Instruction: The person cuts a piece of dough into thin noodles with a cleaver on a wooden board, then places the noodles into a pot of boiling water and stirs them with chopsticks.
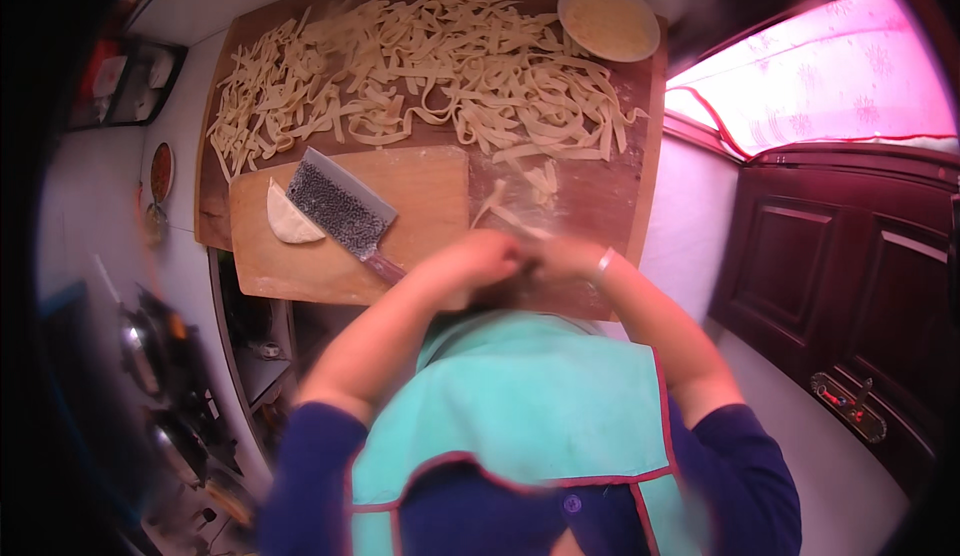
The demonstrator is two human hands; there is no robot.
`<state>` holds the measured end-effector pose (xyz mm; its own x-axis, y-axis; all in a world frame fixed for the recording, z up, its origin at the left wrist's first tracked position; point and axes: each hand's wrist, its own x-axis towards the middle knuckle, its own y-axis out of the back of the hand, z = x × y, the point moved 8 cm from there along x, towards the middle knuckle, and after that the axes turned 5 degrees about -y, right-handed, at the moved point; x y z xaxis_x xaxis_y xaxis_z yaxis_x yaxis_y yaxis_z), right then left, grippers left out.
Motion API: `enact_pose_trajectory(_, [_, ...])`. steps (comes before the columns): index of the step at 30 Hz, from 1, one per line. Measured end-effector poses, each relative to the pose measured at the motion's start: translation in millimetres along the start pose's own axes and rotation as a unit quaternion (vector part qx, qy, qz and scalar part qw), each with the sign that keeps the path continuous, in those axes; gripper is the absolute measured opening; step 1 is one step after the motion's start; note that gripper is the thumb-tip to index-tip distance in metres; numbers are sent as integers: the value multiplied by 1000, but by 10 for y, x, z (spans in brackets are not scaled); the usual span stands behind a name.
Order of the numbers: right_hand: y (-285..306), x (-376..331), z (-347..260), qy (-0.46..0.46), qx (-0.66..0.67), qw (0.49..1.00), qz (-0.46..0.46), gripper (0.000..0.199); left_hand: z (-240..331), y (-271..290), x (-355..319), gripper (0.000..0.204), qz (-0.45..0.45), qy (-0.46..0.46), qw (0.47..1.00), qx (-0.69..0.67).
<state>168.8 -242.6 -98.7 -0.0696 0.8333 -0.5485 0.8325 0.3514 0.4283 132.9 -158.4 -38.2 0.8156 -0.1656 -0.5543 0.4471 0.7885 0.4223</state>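
Observation:
My left hand and my right hand meet close to my body, over the near edge of the large wooden board. Both are closed and a little blurred. Pale dough noodle strips run out from behind the fingers onto the board, one toward each hand; their held ends are hidden. Left of my hands, a cleaver with a dark speckled blade lies flat on a smaller cutting board. Its handle points toward my left forearm. A folded piece of dough touches the blade's left side.
Cut noodles lie in a loose heap across the far part of the large board. A white bowl with pale yellowish contents stands at the far right corner. Pans are at the left, and a dark red door is on the right.

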Motion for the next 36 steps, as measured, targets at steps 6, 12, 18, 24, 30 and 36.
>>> enact_pose_trajectory(6, [1548,-558,-307,-29,-2,872,489,25,387,977,-91,32,404,-118,907,-6])
enact_pose_trajectory(12, [1501,-1132,176,-49,78,845,527,14,-390,1010,-883,26,449,21,886,-117])
enact_pose_trajectory(18, [3008,-915,201,-51,-40,791,609,18,-318,649,-1034,24,469,-3,851,-237])
enact_pose_trajectory(24, [3649,-52,652,-170,-133,830,515,34,30,688,-562,24,422,-53,867,-260])
enact_pose_trajectory(30, [3749,463,859,-193,-197,848,452,29,409,1404,615,30,368,-87,852,-363])
enact_pose_trajectory(36, [3733,-82,227,-112,-74,828,545,22,478,1337,771,28,310,-143,863,-371])
